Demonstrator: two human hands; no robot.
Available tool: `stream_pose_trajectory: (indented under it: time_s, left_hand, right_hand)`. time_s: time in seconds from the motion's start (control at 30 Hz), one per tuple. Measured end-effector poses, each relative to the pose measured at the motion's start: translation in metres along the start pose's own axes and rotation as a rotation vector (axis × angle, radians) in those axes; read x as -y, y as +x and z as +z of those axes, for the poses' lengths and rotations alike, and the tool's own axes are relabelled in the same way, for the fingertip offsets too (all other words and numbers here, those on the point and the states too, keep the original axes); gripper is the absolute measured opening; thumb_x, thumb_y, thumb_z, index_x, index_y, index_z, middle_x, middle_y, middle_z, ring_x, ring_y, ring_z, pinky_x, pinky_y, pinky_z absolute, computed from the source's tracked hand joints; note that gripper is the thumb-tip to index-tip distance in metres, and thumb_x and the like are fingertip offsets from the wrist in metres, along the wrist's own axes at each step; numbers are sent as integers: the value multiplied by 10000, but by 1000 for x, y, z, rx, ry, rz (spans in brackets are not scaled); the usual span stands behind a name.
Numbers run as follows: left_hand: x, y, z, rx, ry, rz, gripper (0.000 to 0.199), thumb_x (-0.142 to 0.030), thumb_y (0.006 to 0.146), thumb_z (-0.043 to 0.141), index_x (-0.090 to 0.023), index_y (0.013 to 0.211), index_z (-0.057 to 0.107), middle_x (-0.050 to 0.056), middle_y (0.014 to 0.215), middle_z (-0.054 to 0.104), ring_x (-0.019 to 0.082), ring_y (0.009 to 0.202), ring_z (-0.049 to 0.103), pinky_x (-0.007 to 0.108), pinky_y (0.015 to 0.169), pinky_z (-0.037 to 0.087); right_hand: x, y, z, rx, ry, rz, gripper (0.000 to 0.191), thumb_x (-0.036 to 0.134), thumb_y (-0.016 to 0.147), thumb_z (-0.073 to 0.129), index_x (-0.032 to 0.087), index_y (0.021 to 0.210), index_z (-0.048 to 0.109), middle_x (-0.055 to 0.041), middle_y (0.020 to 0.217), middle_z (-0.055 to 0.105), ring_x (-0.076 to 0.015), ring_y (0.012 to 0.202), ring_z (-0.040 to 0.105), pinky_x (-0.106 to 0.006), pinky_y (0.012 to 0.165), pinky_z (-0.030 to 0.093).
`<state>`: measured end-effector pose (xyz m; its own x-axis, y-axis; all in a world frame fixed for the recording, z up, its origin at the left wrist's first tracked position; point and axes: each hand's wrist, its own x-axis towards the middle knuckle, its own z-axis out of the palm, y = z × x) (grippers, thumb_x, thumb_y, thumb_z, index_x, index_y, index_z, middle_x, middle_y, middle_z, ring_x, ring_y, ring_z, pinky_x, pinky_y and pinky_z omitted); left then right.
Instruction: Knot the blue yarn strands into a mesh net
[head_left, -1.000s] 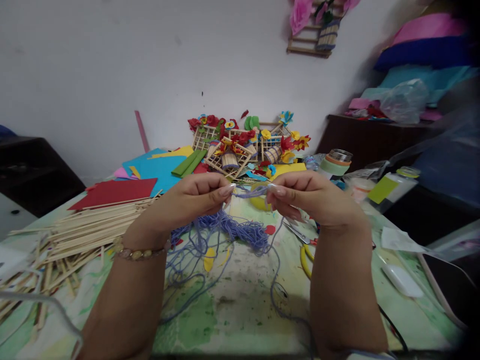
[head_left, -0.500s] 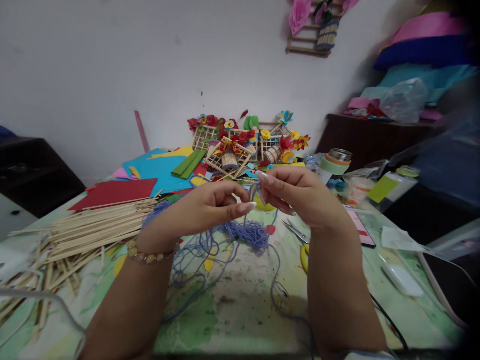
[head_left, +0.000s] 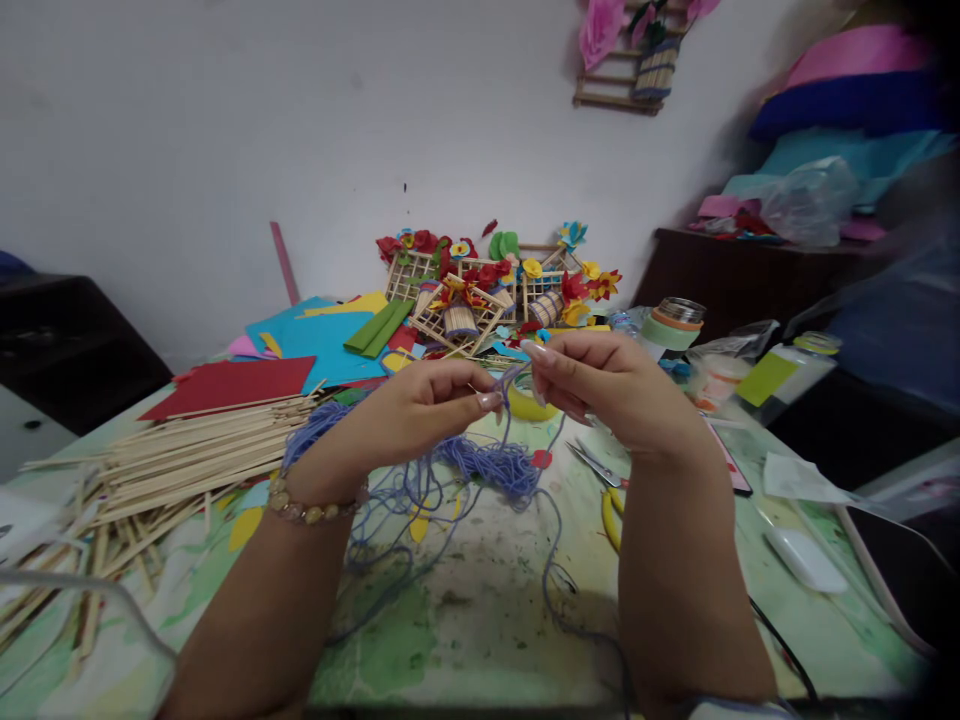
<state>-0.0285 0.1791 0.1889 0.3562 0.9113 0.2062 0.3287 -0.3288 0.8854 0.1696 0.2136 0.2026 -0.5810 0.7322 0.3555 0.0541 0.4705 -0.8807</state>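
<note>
A strand of purple yarn (head_left: pixel 508 385) stretches between my two hands above the middle of the table. My left hand (head_left: pixel 420 415) pinches it between thumb and forefinger. Thumb and fingertips of my right hand (head_left: pixel 596 380) are closed on the other end, slightly higher. Below them a loose tangled bundle of purple yarn (head_left: pixel 495 465) lies on the table, with loops spreading left and a long tail trailing toward the front edge. Another heap of yarn (head_left: pixel 311 432) shows partly behind my left wrist. Scissors (head_left: pixel 598 464) with yellow handles rest beside my right forearm.
Thin wooden sticks (head_left: pixel 187 455) are piled at left, near red paper (head_left: pixel 232 388) and blue paper (head_left: pixel 322 345). Stick lattices with paper flowers (head_left: pixel 461 315) stand against the wall. A jar (head_left: pixel 675 320), a phone (head_left: pixel 731 460) and a white mouse-like case (head_left: pixel 805 560) sit at right.
My hands have drawn a little apart, the right one moving slightly right. The yarn loop between them now slants from left fingertips up to the right ones.
</note>
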Motion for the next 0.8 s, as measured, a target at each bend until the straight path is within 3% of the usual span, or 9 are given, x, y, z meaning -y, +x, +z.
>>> stream_pose_trajectory:
  time_s: [0.1,0.27,0.47,0.63,0.8]
  left_hand:
    - [0,1,-1,-137,-71,18,179,-324,786,575,-146,794,585,-34,580,433,59,471,350,175,418,258]
    - [1,3,0,-343,-115,93,108,-254,769,561,-149,779,584,-28,567,450,52,444,328,176,392,243]
    - [-1,5,0,-494,-58,113,121,-253,790,536,-162,711,544,-39,482,382,65,427,303,196,393,245]
    - [-4,4,0,-518,-17,119,109,-262,791,538,-162,756,565,-34,487,391,72,421,308,208,382,228]
    - [-9,-1,7,-472,-76,156,105,-261,801,529,-163,770,547,-44,472,374,63,397,288,201,372,229]
  right_hand:
    - [4,-6,-8,23,-57,19,377,458,826,574,133,638,607,42,446,421,-41,409,335,-202,397,237]
    - [12,-16,-19,180,-189,85,356,422,823,584,131,633,660,16,441,469,-57,414,395,-210,398,271]
    - [13,-21,-23,350,-281,57,337,396,843,559,151,648,685,3,474,517,-69,438,439,-203,409,310]
    - [11,-23,-27,512,-326,-23,300,356,869,526,142,761,707,-20,562,599,-89,523,528,-198,489,390]
    - [11,-22,-27,460,-355,-71,243,363,831,584,179,928,710,-59,875,684,-144,808,612,-241,719,466]
